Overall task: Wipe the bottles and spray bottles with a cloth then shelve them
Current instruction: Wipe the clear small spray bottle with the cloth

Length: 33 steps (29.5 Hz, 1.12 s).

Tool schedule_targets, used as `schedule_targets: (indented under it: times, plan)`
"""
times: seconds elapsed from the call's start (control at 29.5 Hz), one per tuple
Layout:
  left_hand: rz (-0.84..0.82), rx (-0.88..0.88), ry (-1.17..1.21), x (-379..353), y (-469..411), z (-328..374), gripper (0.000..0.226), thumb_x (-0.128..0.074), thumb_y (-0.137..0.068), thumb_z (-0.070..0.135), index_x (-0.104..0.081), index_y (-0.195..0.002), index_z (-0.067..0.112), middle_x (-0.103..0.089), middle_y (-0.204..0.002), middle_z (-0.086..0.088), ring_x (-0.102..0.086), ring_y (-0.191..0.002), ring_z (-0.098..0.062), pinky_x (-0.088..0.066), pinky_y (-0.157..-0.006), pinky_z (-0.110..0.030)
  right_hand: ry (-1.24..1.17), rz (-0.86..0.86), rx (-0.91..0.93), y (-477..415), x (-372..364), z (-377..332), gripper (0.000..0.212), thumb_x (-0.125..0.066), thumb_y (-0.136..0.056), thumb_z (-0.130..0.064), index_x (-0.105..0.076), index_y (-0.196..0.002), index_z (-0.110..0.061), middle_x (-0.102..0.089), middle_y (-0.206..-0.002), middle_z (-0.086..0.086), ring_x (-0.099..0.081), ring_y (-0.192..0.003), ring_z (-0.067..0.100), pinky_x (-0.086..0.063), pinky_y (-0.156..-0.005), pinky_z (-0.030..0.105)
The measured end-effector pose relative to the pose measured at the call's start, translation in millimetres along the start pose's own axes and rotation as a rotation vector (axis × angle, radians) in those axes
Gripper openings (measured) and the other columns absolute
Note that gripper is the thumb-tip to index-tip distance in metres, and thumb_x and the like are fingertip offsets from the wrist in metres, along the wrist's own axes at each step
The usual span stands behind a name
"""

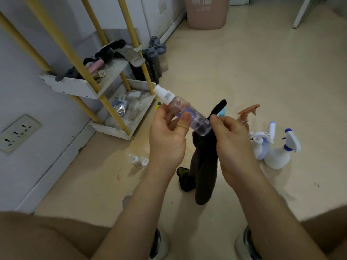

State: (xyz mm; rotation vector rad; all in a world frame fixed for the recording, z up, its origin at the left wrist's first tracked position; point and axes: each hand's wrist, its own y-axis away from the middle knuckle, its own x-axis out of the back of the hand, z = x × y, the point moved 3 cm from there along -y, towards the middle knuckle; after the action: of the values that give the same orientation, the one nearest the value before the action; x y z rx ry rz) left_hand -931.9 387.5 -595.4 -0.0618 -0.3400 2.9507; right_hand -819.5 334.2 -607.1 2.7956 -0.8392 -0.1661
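A small clear spray bottle [185,111] with a white cap lies tilted in mid-air, cap pointing up-left. My left hand [169,139] grips its middle, thumb on the front. My right hand [231,141] holds a dark cloth [203,166] against the bottle's base; the cloth hangs down to the floor, and one end sticks up behind the bottle. On the floor at the right stand white spray bottles [277,152] and a clear one with an orange trigger [246,114]. Two tiny bottles [139,161] stand on the floor at the left.
A white shelf rack [75,87] with yellow posts stands at the left wall, holding clothes and clutter. Dark drink bottles [157,57] stand beside it. A pink bin [206,12] is at the back. A wall socket [17,133] sits low left. My knees and shoes fill the bottom.
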Motion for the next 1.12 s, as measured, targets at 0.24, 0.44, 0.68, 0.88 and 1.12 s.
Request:
schedule_targets:
  times: [0.24, 0.44, 0.68, 0.88, 1.12]
  plan:
    - [0.002, -0.01, -0.388, -2.8, -4.5, -39.4, 0.036, -0.076, -0.082, 0.012, -0.052, -0.109, 0.02, -0.062, -0.104, 0.011, -0.062, -0.097, -0.002, -0.049, -0.075, -0.013, -0.026, 0.013, -0.155, -9.2, 19.5, 32.2, 0.022, -0.057, -0.098, -0.03, -0.064, -0.097, -0.009, -0.071, -0.065, -0.005, -0.062, -0.072, 0.013, -0.048, -0.069, 0.029]
    - [-0.126, 0.221, -0.628, -24.5, -3.4, -112.6, 0.029, -0.074, -0.084, 0.022, -0.06, -0.109, 0.023, -0.059, -0.09, 0.01, -0.054, -0.086, -0.011, -0.038, -0.065, -0.016, -0.099, 0.188, -0.462, -26.2, 45.5, 100.5, 0.019, -0.055, -0.098, -0.026, -0.063, -0.097, -0.008, -0.067, -0.073, 0.007, -0.058, -0.077, 0.021, -0.045, -0.074, 0.035]
    - [-0.324, 0.307, -0.692, -66.6, -11.1, -188.1, 0.027, -0.069, -0.084, 0.018, -0.063, -0.111, 0.019, -0.06, -0.103, 0.001, -0.057, -0.093, -0.018, -0.043, -0.077, -0.027, -0.313, 0.494, -0.593, -51.9, 57.1, 147.1, 0.018, -0.049, -0.101, -0.025, -0.06, -0.1, -0.01, -0.069, -0.085, 0.011, -0.064, -0.083, 0.023, -0.051, -0.09, 0.042]
    - [-0.458, 0.35, -0.798, -109.6, -24.7, -248.7, 0.033, -0.069, -0.086, 0.018, -0.063, -0.118, 0.024, -0.067, -0.111, 0.003, -0.058, -0.098, -0.017, -0.042, -0.08, -0.025, -0.412, 0.708, -0.669, -84.0, 63.7, 185.9, 0.021, -0.05, -0.1, -0.027, -0.063, -0.095, -0.011, -0.071, -0.092, 0.01, -0.066, -0.094, 0.028, -0.054, -0.09, 0.039]
    - [-0.531, 0.361, -0.881, -141.4, -46.8, -321.9, 0.021, -0.055, -0.091, 0.012, -0.066, -0.106, 0.021, -0.06, -0.091, 0.003, -0.053, -0.084, -0.017, -0.033, -0.071, -0.024, -0.603, 0.712, -0.762, -121.9, 76.9, 215.0, 0.015, -0.055, -0.098, -0.018, -0.066, -0.1, -0.008, -0.069, -0.105, 0.013, -0.064, -0.097, 0.026, -0.051, -0.087, 0.035]
